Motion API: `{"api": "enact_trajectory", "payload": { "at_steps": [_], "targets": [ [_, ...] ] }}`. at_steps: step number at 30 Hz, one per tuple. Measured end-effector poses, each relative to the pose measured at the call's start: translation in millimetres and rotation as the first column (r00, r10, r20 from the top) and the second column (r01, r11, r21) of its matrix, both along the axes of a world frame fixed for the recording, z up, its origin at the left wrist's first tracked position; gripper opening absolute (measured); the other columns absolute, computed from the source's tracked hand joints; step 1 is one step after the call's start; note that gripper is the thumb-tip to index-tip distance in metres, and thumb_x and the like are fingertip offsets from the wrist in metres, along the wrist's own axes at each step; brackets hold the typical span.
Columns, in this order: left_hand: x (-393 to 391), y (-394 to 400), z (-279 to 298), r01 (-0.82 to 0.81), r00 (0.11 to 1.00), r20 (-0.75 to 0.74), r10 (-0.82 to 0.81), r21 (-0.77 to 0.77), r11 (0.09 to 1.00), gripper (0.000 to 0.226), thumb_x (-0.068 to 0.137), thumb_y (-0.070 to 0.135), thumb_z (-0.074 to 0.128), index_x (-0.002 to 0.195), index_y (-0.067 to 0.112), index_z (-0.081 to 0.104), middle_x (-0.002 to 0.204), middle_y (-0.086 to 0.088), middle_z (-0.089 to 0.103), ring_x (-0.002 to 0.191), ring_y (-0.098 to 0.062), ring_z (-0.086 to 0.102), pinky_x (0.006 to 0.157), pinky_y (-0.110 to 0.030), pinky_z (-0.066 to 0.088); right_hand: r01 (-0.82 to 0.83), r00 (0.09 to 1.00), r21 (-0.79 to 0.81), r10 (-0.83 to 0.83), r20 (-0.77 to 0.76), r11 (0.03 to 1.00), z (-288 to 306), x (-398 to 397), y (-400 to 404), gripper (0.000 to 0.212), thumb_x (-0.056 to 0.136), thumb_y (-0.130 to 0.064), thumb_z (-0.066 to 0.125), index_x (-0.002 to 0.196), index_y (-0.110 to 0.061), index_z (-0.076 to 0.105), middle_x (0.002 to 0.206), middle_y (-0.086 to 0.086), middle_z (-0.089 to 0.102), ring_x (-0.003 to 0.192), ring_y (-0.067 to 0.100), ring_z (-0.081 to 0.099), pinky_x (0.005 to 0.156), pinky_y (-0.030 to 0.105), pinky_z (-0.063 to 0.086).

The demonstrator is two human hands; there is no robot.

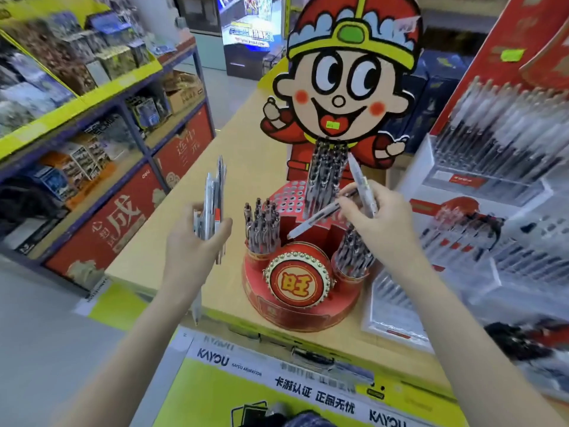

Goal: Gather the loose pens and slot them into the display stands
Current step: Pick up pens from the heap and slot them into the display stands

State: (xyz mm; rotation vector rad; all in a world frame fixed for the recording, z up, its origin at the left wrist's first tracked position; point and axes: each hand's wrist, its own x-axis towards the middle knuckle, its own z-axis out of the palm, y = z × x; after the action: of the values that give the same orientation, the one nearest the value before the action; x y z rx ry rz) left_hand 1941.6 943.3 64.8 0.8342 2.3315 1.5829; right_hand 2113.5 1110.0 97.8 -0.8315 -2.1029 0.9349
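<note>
A red round display stand point(308, 306) with a cartoon figure board sits on the wooden counter. Its left cup point(263, 232), right cup point(354, 257) and the rear holed tier point(323, 177) hold several upright pens. My left hand point(192, 248) grips a bundle of several loose pens point(214, 204), held upright to the left of the stand. My right hand point(372, 211) hovers over the stand's middle and pinches two pens: one point(314, 220) slants down toward the centre slot, the other point(361, 186) points up.
A white and red pen rack point(505, 167) full of pens stands at the right, with a flat pen tray point(391, 303) before it. Shelves of boxed goods point(80, 97) line the left. A yellow KAYOU counter panel point(277, 386) lies below.
</note>
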Motion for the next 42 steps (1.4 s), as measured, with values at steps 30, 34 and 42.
{"api": "enact_trajectory", "payload": {
  "at_steps": [30,34,42],
  "targets": [
    [-155.4,28.4,-38.9,0.568,0.787,0.236,-0.57,0.081,0.819,0.021,0.088,0.017,0.063,0.087,0.03,0.046,0.058,0.004,0.052,0.042,-0.008,0.043,0.041,-0.017,0.035,0.046,0.778,0.293,-0.218,0.589,0.955,-17.1,-157.6,-76.3,0.012,0.093,-0.02,0.054,0.086,-0.01,0.056,0.075,-0.005,0.042,0.073,0.021,0.047,0.063,0.035,0.038],
    [-152.5,27.1,-43.0,0.623,0.742,0.253,-0.621,0.08,0.778,0.019,0.088,0.021,0.063,0.088,0.03,0.046,0.056,0.003,0.051,0.043,-0.011,0.043,0.043,-0.021,0.036,0.145,0.767,0.253,-0.27,0.583,0.957,-19.9,-155.9,-79.7,0.019,0.093,-0.022,0.056,0.077,-0.013,0.05,0.066,-0.012,0.035,0.068,0.019,0.042,0.062,0.032,0.032],
    [-156.7,22.6,-42.1,0.653,0.72,0.235,-0.653,0.088,0.752,0.019,0.088,0.021,0.064,0.087,0.029,0.046,0.055,0.001,0.049,0.042,-0.009,0.04,0.041,-0.017,0.033,0.173,0.746,0.187,-0.253,0.616,0.967,-19.1,-168.3,-81.5,0.03,0.093,-0.023,0.055,0.067,-0.021,0.04,0.066,-0.013,0.032,0.07,0.016,0.037,0.065,0.029,0.028]
  ]
}}
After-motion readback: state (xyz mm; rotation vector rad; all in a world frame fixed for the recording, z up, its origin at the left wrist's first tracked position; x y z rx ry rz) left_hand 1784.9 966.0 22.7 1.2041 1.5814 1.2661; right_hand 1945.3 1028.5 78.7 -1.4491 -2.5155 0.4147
